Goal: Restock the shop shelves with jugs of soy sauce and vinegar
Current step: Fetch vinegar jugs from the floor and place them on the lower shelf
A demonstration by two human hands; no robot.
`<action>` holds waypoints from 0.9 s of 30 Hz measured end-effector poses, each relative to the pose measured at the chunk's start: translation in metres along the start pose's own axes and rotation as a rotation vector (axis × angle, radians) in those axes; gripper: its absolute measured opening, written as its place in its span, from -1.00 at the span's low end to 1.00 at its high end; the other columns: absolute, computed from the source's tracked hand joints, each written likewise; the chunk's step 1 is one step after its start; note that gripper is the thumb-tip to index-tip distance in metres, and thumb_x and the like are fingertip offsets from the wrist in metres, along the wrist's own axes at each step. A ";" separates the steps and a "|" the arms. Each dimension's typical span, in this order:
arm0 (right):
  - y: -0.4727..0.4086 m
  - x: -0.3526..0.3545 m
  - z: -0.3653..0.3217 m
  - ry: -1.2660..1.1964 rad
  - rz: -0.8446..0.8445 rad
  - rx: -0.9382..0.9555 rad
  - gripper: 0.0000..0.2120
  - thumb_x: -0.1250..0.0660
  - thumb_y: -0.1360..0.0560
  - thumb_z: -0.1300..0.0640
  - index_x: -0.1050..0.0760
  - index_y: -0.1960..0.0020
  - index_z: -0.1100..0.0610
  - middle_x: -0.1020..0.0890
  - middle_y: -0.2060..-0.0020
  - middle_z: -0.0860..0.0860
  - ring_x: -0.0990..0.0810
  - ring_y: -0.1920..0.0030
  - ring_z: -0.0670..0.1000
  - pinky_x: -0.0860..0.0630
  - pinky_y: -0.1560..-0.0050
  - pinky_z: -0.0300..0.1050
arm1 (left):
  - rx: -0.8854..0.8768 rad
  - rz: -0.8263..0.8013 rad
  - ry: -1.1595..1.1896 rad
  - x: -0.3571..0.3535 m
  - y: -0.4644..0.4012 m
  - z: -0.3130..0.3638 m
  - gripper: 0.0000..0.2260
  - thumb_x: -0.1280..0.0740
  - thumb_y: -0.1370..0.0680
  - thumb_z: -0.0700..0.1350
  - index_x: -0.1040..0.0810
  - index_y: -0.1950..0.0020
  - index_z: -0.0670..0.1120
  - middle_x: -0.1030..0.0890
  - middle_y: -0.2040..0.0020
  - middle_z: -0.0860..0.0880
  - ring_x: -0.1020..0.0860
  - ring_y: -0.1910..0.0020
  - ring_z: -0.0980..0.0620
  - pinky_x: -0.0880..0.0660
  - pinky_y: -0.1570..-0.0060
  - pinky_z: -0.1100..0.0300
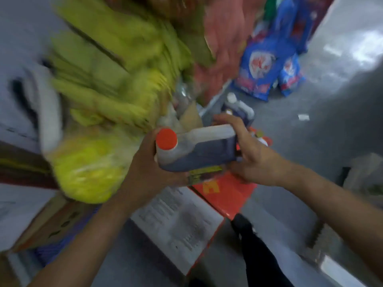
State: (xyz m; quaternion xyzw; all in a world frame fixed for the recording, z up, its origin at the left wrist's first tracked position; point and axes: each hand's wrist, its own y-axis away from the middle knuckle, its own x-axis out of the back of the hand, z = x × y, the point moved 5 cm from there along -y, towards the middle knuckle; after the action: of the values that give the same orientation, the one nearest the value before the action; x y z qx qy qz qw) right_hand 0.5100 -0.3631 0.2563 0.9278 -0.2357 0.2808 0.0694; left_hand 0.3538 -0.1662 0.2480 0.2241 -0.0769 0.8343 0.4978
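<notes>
A plastic jug of dark soy sauce with an orange-red cap lies on its side in mid-air at the centre of the head view. My left hand grips it from below, near the cap end. My right hand holds its base end, fingers curled over the top edge. Behind it, a second dark jug with a white cap stands on the floor next to the shelf foot. The picture is blurred by motion.
Yellow-green packets and pink packets fill the shelves at left and back. An orange and white carton lies under my hands. Blue bags lean on the grey floor at back right. A brown box sits lower left.
</notes>
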 end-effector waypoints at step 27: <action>0.297 -0.091 -0.779 -0.372 -1.084 1.515 -0.11 -0.55 -0.49 0.22 -0.15 -0.60 -0.25 -0.23 -0.58 -0.22 -0.15 -0.56 -0.31 -0.15 -0.51 -0.39 | 0.160 1.730 -0.433 0.185 0.737 0.483 0.06 -0.62 -0.39 0.01 0.09 -0.56 0.50 -0.17 -0.49 0.55 -0.34 -0.48 0.32 -0.53 -0.27 0.14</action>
State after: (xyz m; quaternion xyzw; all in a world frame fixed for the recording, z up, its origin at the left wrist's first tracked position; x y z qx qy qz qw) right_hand -0.0787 -0.3849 0.8532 0.7389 0.4646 0.1363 -0.4687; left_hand -0.2154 -0.5513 0.8299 0.2743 -0.2528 0.8600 -0.3481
